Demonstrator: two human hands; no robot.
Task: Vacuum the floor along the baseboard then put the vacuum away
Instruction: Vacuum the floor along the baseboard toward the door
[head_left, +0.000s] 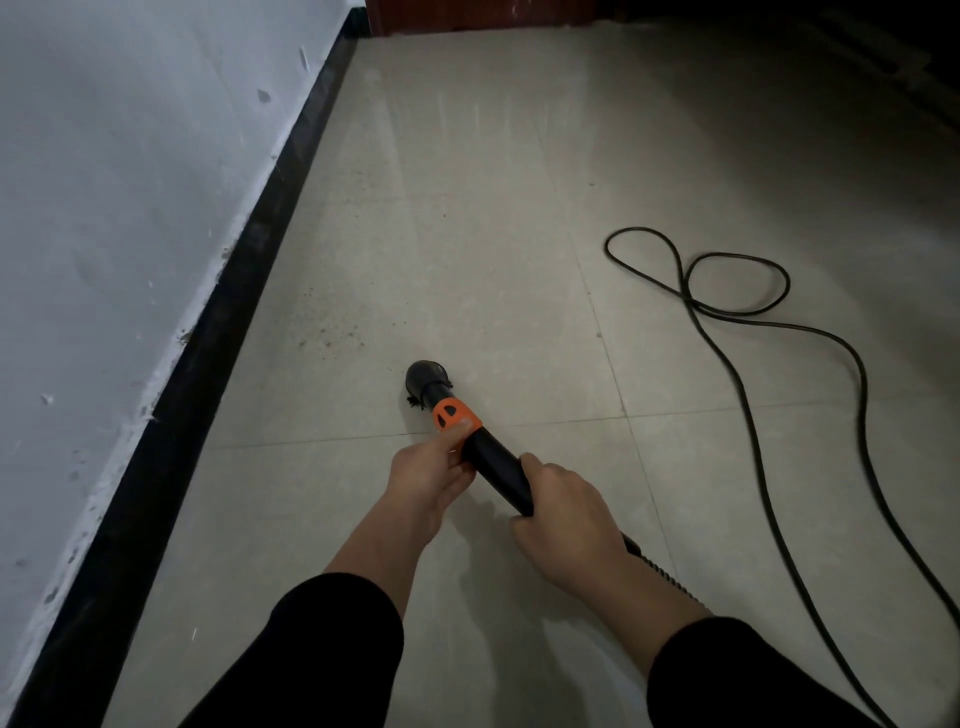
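Note:
A black vacuum wand (496, 465) with an orange collar (453, 414) and a round black brush nozzle (427, 378) points down at the pale tiled floor (467, 234). My left hand (428, 470) pinches the wand just below the orange collar. Further back, my right hand (563, 514) grips the wand near its ribbed hose (670, 577). The nozzle sits on the floor, some way right of the black baseboard (249, 249). Brown specks of dirt (332, 332) lie between nozzle and baseboard.
A grey-white wall (104, 182) rises above the baseboard on the left. A black power cord (737, 312) loops across the floor at the right and trails to the lower right. A dark red-brown door or cabinet base (467, 15) stands at the far end.

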